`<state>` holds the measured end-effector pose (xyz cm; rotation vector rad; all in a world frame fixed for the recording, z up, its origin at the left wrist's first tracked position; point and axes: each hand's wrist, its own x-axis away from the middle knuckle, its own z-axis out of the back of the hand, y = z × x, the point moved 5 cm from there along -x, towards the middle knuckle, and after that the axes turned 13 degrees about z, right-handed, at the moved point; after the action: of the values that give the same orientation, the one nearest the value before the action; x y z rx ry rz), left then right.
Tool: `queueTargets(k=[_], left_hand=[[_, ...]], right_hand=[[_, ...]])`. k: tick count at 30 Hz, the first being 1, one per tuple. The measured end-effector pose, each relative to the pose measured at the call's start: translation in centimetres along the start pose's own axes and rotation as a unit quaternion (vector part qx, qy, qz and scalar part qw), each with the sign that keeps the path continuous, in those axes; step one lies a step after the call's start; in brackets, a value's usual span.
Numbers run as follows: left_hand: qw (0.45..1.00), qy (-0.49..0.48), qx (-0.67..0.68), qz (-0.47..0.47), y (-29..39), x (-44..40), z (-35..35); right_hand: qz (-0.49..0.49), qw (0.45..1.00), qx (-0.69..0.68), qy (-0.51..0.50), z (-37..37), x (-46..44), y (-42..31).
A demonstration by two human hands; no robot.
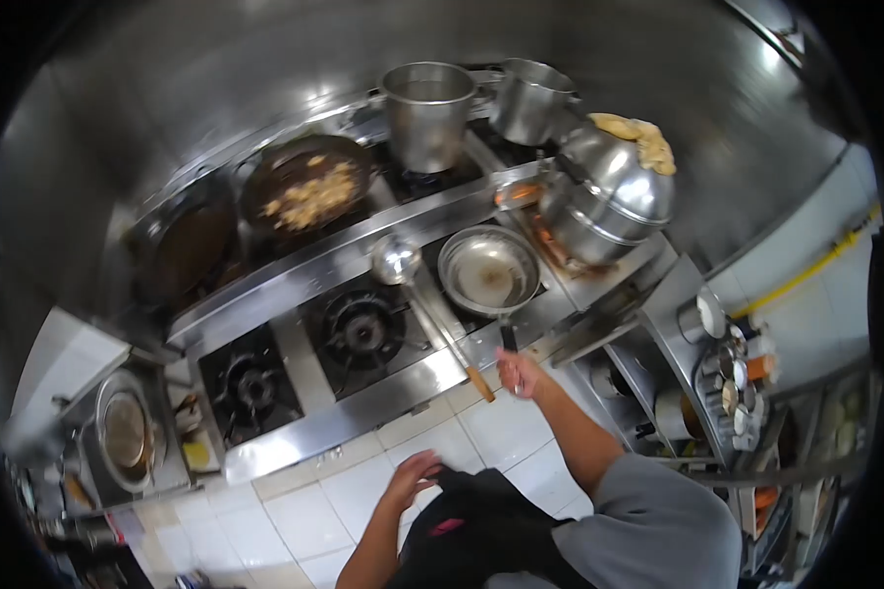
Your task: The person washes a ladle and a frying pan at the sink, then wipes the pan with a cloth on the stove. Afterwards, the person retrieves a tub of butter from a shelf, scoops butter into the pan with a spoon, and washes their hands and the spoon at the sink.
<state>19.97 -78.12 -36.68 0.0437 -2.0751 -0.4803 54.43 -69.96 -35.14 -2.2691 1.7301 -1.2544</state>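
Frying pan (489,273): set on the front row of the cooker (403,391), toward its right end; a brownish patch is seen in its middle, but whether liquid is held cannot be told. Clock directions are taken from its centre, with 12 at the top.
Black handle (507,336): pointed between 5 and 6 o'clock, toward the cooker's front edge.
Steady hold: the pan is best kept level, with the handle firmly gripped and the wrist kept straight, so that the base is not rocked.
Clearance: the rim should be kept off the ladle (396,260), whose bowl is rested at 9 o'clock, and off the lidded pot (604,211) at 2 o'clock. The ladle's wooden end, just beside the right hand (521,374), should not be knocked.
Right grip: the outer end of the handle is enclosed by curled fingers; the forearm is reached up and inward from 5 o'clock.
Left hand (417,476): held low at 7 o'clock, beside the dark apron (471,530), with fingers loosely bent and parted; nothing is seen gripped.
Wok (285,162): placed at 10 o'clock, with food pieces (316,198) spread inside.
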Motion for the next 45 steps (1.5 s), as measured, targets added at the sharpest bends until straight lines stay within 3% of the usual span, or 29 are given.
queueTargets(k=[2, 3, 5, 7, 9, 10, 12, 14, 16, 18, 20, 22, 23, 24, 26, 29, 31, 33, 34, 35, 36, 37, 38, 39, 40, 41, 42, 45], left_hand=[[0.995, -0.070, 0.053, 0.040, 1.2, -10.3, -4.1], [0.996, -0.055, 0.048, 0.055, 3.1, -12.3, -7.0], [0.995, -0.059, 0.043, 0.064, 5.4, -18.0, -9.6], [0.984, -0.119, 0.102, 0.080, 7.3, -21.5, -10.8], [0.966, -0.188, 0.163, 0.076, 10.8, -17.9, -12.0], [0.962, -0.192, 0.194, 0.014, 13.1, -15.1, -12.4], [0.941, -0.206, 0.257, -0.083, 16.4, -11.2, -8.3], [0.948, -0.204, 0.234, -0.062, 16.6, -6.0, -3.1], [0.977, -0.137, 0.144, -0.070, 12.8, 1.9, 2.1], [0.970, -0.171, 0.162, -0.064, 6.2, 11.3, 6.7], [0.966, -0.156, 0.202, -0.041, -3.0, 18.6, 11.6], [0.970, -0.100, 0.216, -0.051, -12.8, 25.5, 15.2], [0.959, -0.058, 0.277, -0.005, -16.9, 29.9, 16.0], [0.956, -0.069, 0.283, -0.040, -20.7, 33.6, 17.0], [0.928, -0.022, 0.366, -0.070, -27.4, 39.1, 17.9], [0.883, 0.016, 0.457, -0.111, -36.2, 42.5, 20.7], [0.837, 0.072, 0.518, -0.162, -40.5, 43.4, 23.2], [0.812, 0.120, 0.541, -0.185, -43.2, 44.4, 26.0], [0.781, 0.170, 0.565, -0.206, -44.2, 45.3, 27.6], [0.759, 0.244, 0.552, -0.244, -45.3, 48.0, 30.4], [0.754, 0.287, 0.527, -0.266, -45.5, 49.6, 31.7], [0.755, 0.366, 0.486, -0.243, -45.3, 51.6, 32.8], [0.748, 0.443, 0.443, -0.219, -45.0, 53.2, 33.9], [0.749, 0.446, 0.438, -0.220, -44.7, 54.1, 35.6], [0.724, 0.500, 0.397, -0.261, -44.1, 55.5, 37.7], [0.693, 0.550, 0.356, -0.301, -43.2, 56.5, 39.8], [0.656, 0.596, 0.315, -0.339, -42.3, 57.3, 41.6], [0.611, 0.703, 0.152, -0.330, -35.4, 59.7, 49.7]], right_hand=[[0.040, 0.997, 0.057, -0.038, 1.9, 4.7, 1.9], [0.028, 0.994, 0.098, 0.043, 1.5, 8.6, 2.2], [0.045, 0.992, 0.119, 0.004, 2.1, 14.9, 3.4], [0.030, 0.992, 0.115, 0.051, 2.9, 20.4, 4.1], [0.027, 0.982, 0.161, 0.092, 1.5, 24.5, 4.1], [0.019, 0.980, 0.165, 0.111, 1.7, 25.9, 4.3], [-0.005, 0.982, 0.161, 0.103, 1.4, 27.0, 4.5], [-0.019, 0.968, 0.221, 0.120, -0.9, 26.8, 4.2], [-0.009, 0.959, 0.273, 0.081, -5.0, 25.5, 4.3], [-0.023, 0.945, 0.326, -0.001, -8.4, 22.6, 5.1], [-0.082, 0.902, 0.422, -0.033, -9.2, 20.3, 5.7], [-0.106, 0.887, 0.439, -0.098, -14.7, 17.1, 8.7], [-0.120, 0.882, 0.438, -0.126, -18.0, 16.3, 10.8], [-0.125, 0.860, 0.458, -0.187, -22.6, 15.5, 13.1], [-0.163, 0.894, 0.348, -0.232, -31.9, 14.4, 20.2], [-0.166, 0.865, 0.383, -0.279, -44.9, 14.2, 30.9], [-0.098, 0.847, 0.431, -0.295, -53.9, 14.1, 38.8], [-0.059, 0.805, 0.451, -0.381, -61.2, 10.4, 47.6], [-0.008, 0.751, 0.534, -0.388, -64.5, 8.0, 51.4], [0.228, 0.577, 0.709, -0.336, -69.1, 1.0, 58.5], [0.362, 0.515, 0.696, -0.346, -72.1, 1.9, 60.0], [0.368, 0.519, 0.692, -0.342, -72.7, 0.7, 61.9], [0.486, 0.472, 0.650, -0.345, -73.3, -0.4, 63.9], [0.594, 0.416, 0.598, -0.341, -73.7, -0.3, 65.3], [0.597, 0.416, 0.597, -0.337, -74.5, 1.5, 66.1], [0.397, 0.589, 0.607, -0.356, -74.1, 1.6, 67.4], [0.167, 0.719, 0.576, -0.351, -73.4, 2.9, 69.1], [-0.072, 0.815, 0.466, -0.337, -72.1, 5.6, 72.9]])
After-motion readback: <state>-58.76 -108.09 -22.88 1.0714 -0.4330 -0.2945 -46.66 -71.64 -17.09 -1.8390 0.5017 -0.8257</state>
